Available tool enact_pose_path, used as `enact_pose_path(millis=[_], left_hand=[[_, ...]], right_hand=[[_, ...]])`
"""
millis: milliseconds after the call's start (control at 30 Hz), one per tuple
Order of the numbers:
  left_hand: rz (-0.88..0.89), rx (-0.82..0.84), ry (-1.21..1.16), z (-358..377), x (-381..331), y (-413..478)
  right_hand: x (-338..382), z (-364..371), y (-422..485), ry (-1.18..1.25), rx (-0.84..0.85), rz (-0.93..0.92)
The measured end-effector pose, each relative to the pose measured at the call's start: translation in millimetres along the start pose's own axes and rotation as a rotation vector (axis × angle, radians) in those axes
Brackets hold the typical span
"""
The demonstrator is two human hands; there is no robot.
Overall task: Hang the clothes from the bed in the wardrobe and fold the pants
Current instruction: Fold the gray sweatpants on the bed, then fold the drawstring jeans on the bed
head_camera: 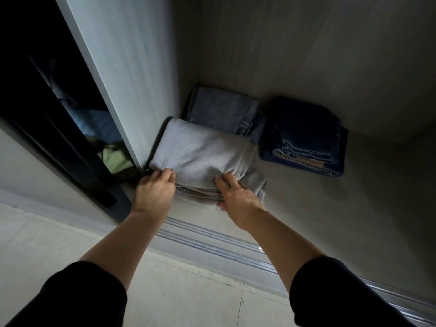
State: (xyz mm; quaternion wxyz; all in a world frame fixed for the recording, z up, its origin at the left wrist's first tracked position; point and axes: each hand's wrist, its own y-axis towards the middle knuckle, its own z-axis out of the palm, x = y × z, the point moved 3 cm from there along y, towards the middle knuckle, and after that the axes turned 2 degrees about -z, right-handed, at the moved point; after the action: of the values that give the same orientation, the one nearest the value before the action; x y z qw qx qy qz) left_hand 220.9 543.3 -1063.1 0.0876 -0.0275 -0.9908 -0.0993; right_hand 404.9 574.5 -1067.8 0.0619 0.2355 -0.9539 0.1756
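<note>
- Three folded pairs lie on the wardrobe floor (354, 197) in front of us. The grey pants (200, 152) are nearest, the light jeans (221, 109) sit right behind and touch their far edge, and the dark jeans (304, 135) are off to the right, just beside but apart.
- So the folding looks well along by our reckoning, with three pairs folded and inside the wardrobe. The grey pair is the one in hand, and we can't say whether it's being set down or squared up.
- The bed is out of view and no hanging rail shows, so we can't judge how much hanging is done or left.
- Our left hand (154, 192) grips the near-left corner of the grey pants, fingers curled over the top layer, close to the white divider panel (132, 79).
- Our right hand (238, 199) takes the near-right edge, fingers on top and thumb tucked beneath, pinching the layers between them.
- The grey pants stretch straight ahead of both hands. The near edge is in our grasp, the rest lies flat, and the left side sits against the panel.
- Left of the panel, a dark compartment shows a green cloth (115, 159), and the door track (212, 244) runs under our forearms.
</note>
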Motion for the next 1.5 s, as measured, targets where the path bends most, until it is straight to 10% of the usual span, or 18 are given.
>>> enact_pose_path(millis=[367,867,1500], left_hand=[[-0.145,0.567,-0.229,-102,-14,-44],[0.129,0.605,-0.476,-580,-113,-55],[0.860,0.625,-0.430,-827,-599,-215]], right_hand=[[22,-66,-86,0.204,0.049,0.028],[61,-409,-443,0.399,-0.094,0.425],[-171,-428,-967,0.584,-0.349,1.180]])
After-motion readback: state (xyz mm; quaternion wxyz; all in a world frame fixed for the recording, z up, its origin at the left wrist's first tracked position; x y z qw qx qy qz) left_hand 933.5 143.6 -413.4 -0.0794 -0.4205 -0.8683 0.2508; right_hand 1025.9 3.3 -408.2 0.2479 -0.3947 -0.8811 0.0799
